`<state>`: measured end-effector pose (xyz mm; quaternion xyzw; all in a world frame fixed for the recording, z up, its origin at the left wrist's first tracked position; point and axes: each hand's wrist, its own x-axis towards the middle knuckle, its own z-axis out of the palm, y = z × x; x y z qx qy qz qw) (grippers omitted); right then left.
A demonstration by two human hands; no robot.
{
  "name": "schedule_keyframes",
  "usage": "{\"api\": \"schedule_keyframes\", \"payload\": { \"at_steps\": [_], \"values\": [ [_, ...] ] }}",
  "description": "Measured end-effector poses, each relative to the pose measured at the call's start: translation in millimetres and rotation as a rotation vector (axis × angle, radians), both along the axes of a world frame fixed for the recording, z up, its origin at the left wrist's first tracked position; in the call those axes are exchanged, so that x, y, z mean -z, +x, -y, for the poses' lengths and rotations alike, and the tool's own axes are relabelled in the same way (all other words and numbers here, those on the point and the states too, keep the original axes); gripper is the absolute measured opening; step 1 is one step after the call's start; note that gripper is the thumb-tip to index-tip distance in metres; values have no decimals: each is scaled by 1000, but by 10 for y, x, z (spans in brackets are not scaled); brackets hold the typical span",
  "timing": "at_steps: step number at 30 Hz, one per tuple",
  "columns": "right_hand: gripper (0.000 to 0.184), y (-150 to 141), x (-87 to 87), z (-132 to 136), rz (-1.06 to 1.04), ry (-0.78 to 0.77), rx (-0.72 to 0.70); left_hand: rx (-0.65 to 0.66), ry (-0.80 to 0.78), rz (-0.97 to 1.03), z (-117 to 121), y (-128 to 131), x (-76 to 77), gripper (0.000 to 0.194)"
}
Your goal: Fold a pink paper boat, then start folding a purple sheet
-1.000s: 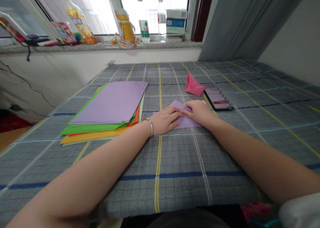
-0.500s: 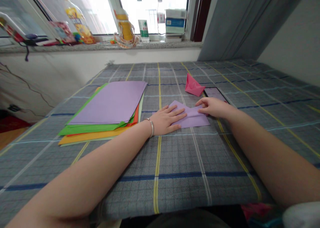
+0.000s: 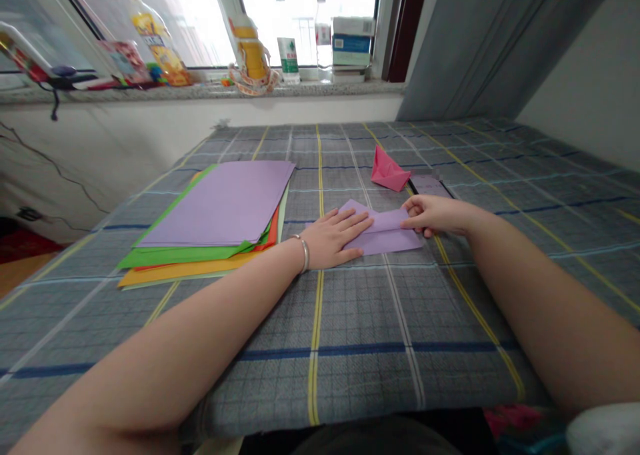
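A folded sheet of purple paper lies on the plaid cloth between my hands, with a flap along its upper side. My left hand, a silver bangle at its wrist, rests flat on the paper's left part with fingers spread, hiding what is beneath. At the paper's right end my right hand pinches the edge of the flap between thumb and fingers. Just beyond it sit a pink folded paper boat and a phone, its near part covered by that hand.
A stack of coloured paper, purple on top, lies to the left. The plaid cloth covers the table. Bottles, a yellow cup and boxes stand on the windowsill. A grey curtain hangs at the right.
My right hand has shifted slightly right along the paper to its right end, and more of the flap shows. My left hand stays flat in the same place.
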<state>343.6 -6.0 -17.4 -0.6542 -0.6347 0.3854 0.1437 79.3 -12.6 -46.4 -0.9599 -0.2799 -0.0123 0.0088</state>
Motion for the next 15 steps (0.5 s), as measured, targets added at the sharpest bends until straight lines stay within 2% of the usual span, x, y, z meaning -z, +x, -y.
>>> {"api": "schedule_keyframes", "payload": {
  "at_steps": [3, 5, 10, 15],
  "values": [
    [31, 20, -9, 10, -53, -39, 21, -19, 65, 79, 25, -2, -8, 71],
    [27, 21, -32, 17, -35, -69, -26, -4, 115, 124, 42, -7, -14, 72],
    [16, 37, -103, 21, 181, -110, -197, 19, 177, 109, 48, -17, -14, 61],
    [21, 70, -95, 12, 282, -163, -167, -10, 150, 56, 34, -10, 1, 59]
  ]
}}
